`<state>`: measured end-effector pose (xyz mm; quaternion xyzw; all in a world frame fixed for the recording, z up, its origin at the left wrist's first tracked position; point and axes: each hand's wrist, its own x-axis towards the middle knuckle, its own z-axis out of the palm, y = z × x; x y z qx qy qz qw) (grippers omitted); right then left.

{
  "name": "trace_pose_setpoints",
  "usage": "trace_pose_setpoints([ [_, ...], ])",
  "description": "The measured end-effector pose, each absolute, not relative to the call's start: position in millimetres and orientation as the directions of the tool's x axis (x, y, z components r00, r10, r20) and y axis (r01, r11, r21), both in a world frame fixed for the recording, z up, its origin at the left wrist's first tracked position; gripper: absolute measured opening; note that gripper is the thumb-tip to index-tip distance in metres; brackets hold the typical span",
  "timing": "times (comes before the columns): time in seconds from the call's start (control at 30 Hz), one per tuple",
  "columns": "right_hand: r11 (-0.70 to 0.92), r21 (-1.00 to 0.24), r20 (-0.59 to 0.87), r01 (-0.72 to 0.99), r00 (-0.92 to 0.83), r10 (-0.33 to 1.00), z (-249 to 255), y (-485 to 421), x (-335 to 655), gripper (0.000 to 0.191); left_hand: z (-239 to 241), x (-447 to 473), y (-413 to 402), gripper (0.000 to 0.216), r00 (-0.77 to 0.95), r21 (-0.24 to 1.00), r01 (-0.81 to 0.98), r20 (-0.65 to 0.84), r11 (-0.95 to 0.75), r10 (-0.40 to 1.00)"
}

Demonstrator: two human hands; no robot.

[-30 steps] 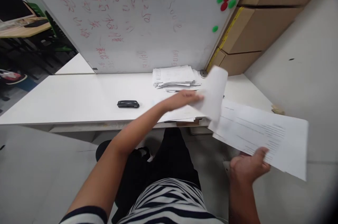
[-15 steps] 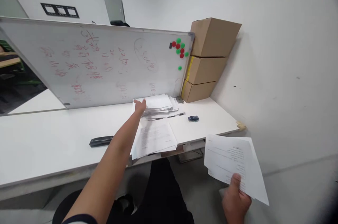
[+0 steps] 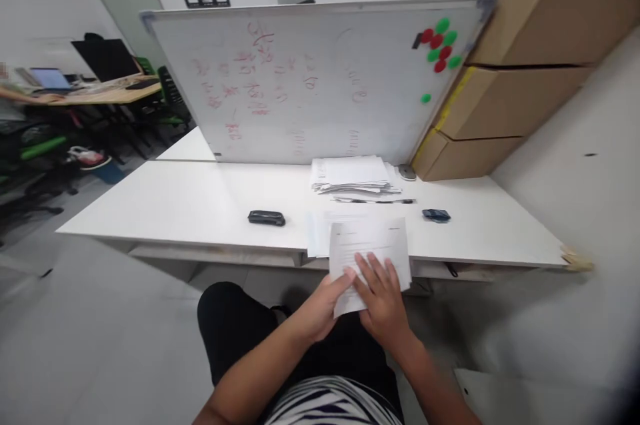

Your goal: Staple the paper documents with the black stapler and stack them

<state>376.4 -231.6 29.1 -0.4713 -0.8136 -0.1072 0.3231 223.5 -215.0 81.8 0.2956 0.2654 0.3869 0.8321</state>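
Observation:
Both hands hold a sheaf of printed white sheets point(image 3: 367, 245) at the near edge of the white table point(image 3: 170, 201), over my lap. My left hand point(image 3: 325, 308) grips the sheets' lower left corner, fingers curled under them. My right hand point(image 3: 383, 298) lies on top of the sheets with its fingers spread flat, pressing them. A few more sheets point(image 3: 317, 231) lie under them on the table. A thicker stack of papers point(image 3: 353, 173) rests further back against the whiteboard point(image 3: 310, 85).
A black stapler point(image 3: 267, 217) lies left of the sheets, and a pen point(image 3: 375, 200) and a small dark object point(image 3: 436, 215) lie to the right. Stacked cardboard boxes point(image 3: 510, 78) stand at the back right. Desks and chairs fill the far left.
My left hand has drawn back from the far paper stack. My right hand has brought its sheets from the lower right to the table edge, and both hands now hold them there.

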Motion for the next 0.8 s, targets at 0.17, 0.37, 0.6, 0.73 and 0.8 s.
trace_pose_setpoints([
  [0.17, 0.712, -0.202, 0.591, 0.672, -0.496, 0.636, 8, -249, 349, 0.064, 55, 171, -240, 0.047, 0.278, 0.794, -0.461, -0.296, 0.397, 0.914],
  [0.37, 0.293, -0.930, 0.324, 0.222, 0.119, 0.938, -16, -257, 353, 0.072, 45, 124, -249, 0.040, 0.336, 0.920, -0.208, -0.253, 0.333, 0.907],
  [0.6, -0.133, -0.940, -0.076, -0.315, -0.187, 0.979, -10, -270, 365, 0.084, 51, 119, -226, 0.043, 0.569, 0.945, -0.095, -0.206, 0.312, 0.796],
  [0.73, -0.177, -0.959, -0.133, -0.222, -0.197, 0.971, -25, -275, 391, 0.059, 50, 127, -215, 0.040, 0.516, 0.930, -0.067, -0.278, 0.362, 0.810],
  [0.8, -0.151, -0.969, -0.133, -0.194, -0.100, 0.986, -31, -275, 401, 0.054, 46, 132, -208, 0.039, 0.466, 0.921, -0.065, -0.312, 0.384, 0.828],
])
